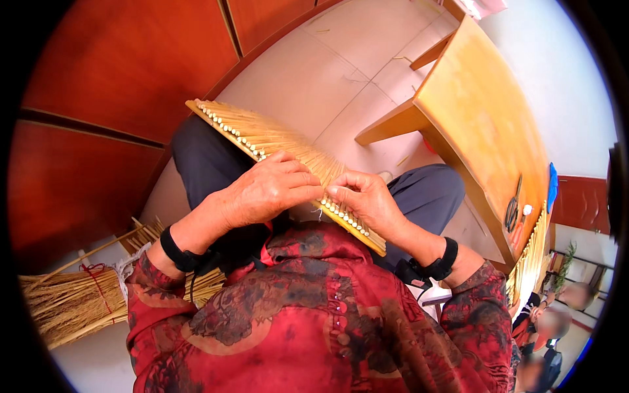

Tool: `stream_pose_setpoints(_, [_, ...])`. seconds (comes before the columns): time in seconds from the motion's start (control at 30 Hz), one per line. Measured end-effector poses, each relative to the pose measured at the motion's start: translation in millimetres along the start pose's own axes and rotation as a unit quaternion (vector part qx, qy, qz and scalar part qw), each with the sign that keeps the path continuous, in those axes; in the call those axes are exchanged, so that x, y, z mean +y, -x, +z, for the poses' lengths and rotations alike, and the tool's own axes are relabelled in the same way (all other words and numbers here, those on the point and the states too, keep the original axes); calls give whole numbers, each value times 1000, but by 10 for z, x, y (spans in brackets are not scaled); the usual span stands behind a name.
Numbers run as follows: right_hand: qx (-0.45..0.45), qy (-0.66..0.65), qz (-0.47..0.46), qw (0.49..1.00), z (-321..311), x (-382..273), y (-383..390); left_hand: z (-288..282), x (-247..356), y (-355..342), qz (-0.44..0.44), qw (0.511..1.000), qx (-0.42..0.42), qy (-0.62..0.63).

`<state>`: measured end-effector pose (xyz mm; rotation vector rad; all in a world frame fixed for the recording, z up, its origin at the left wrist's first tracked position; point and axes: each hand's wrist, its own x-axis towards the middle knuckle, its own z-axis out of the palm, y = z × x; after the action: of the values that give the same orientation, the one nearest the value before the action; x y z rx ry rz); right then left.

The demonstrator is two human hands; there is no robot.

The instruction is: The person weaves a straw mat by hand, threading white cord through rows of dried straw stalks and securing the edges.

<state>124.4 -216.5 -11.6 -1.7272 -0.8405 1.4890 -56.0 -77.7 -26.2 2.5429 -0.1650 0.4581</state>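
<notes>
A panel of straw stalks (265, 129) lies slanting across my knees, its long near edge lined with pale round cut ends. My left hand (275, 187) rests over the middle of that edge, fingers bent and closed. Opposite it, my right hand (368, 198) pinches thumb against forefinger. The fingertips of both hands meet at the edge, and whatever they pinch is too small to make out. Just below them hangs a short white thread (320, 213).
A wooden table (485, 98) stands at right, bearing scissors (513, 208). Beside it is another straw panel (528, 262). Bundled straw (69, 304) tied with red cord lies at lower left. Red cabinets (118, 72) line the left. Other people (547, 334) appear at far lower right.
</notes>
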Motion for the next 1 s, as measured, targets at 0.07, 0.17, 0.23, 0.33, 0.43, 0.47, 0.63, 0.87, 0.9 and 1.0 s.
stream_pose_setpoints(0.07, [29, 14, -70, 997, 56, 89, -21, 43, -37, 39, 6, 999, 41, 9])
stream_pose_setpoints(0.17, [26, -14, -40, 999, 61, 145, -97, 33, -68, -5, 13, 1000, 27, 9])
stream_pose_setpoints(0.23, [31, -23, -54, 998, 97, 181, -114, 14, -95, 5, 15, 1000, 11, 6])
stream_pose_setpoints(0.33, [35, -65, -66, 995, 180, 219, -127, 40, -134, 42, 14, 1000, 5, 9])
stream_pose_setpoints(0.43, [54, -61, -95, 992, 228, 269, -140, 59, -126, 62, -1, 1000, 13, 22])
stream_pose_setpoints(0.47, [65, -72, -111, 989, 241, 293, -141, 67, -124, 57, -6, 999, 14, 29])
stream_pose_setpoints(0.63, [91, -99, -83, 987, 207, 238, -170, 77, -159, 67, -6, 999, 7, 33])
stream_pose_setpoints(0.87, [131, -272, -214, 929, -466, -126, -291, -52, -292, 52, 24, 999, -41, 10])
stream_pose_setpoints(0.9, [114, -324, -203, 917, -450, -154, -262, -11, -298, -2, 36, 999, -25, -4])
stream_pose_setpoints(1.0, [79, -406, -188, 891, -440, -140, -337, 1, -280, -69, 6, 1000, -15, -8])
